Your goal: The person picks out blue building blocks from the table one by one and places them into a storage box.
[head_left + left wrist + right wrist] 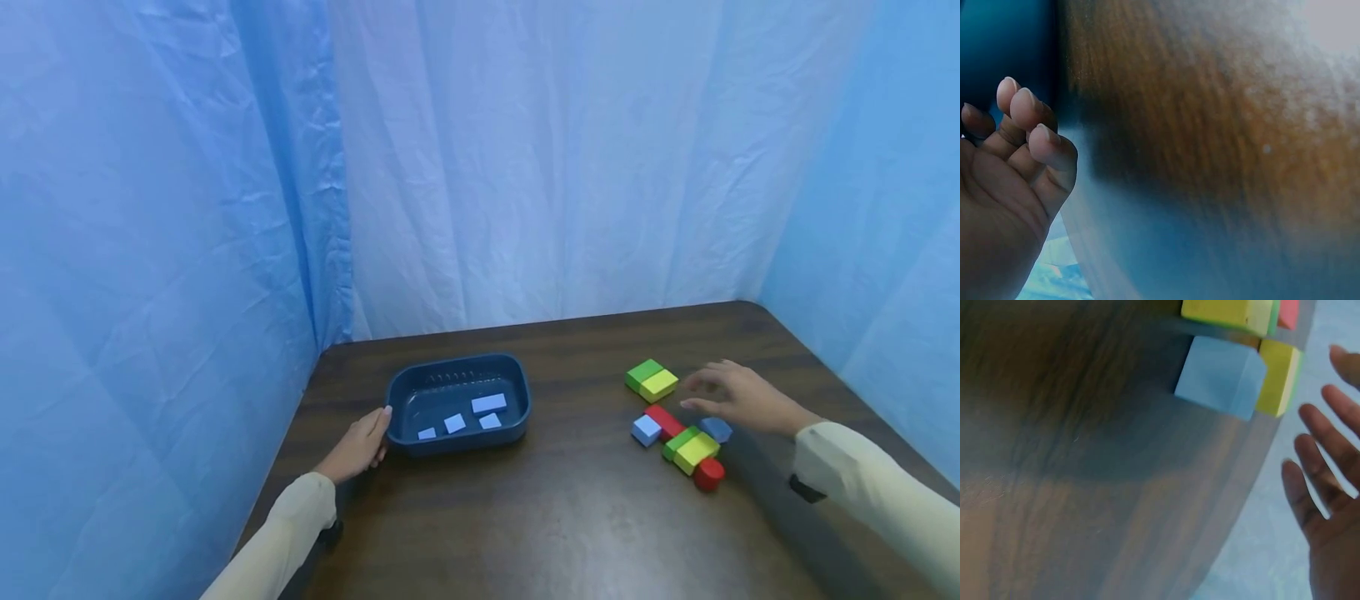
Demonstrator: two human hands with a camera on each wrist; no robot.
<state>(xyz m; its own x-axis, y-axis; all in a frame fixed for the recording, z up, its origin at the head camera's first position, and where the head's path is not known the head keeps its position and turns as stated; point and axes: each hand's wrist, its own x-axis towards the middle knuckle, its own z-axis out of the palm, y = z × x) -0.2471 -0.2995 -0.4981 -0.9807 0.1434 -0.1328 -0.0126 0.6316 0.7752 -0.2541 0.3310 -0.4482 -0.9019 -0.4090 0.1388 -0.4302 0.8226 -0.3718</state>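
While the relaxed left hand (358, 444) seemingly steadies the tray (465, 442), the right hand (742, 398) hovers by blocks (696, 452). It grips nothing.

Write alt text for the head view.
A person's left hand holds the rim of a dark-blue rectangular tray containing four pale-blue blocks. Their right hand hovers near red, green, yellow and blue blocks on a dark-brown wooden table.

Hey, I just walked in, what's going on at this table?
A person's left hand holds the left end of a dark blue tray with four light blue blocks inside. Their right hand hovers, holding nothing, by red, yellow, green and blue blocks on the table, right of the tray. Two blue ones lie there, outside it.
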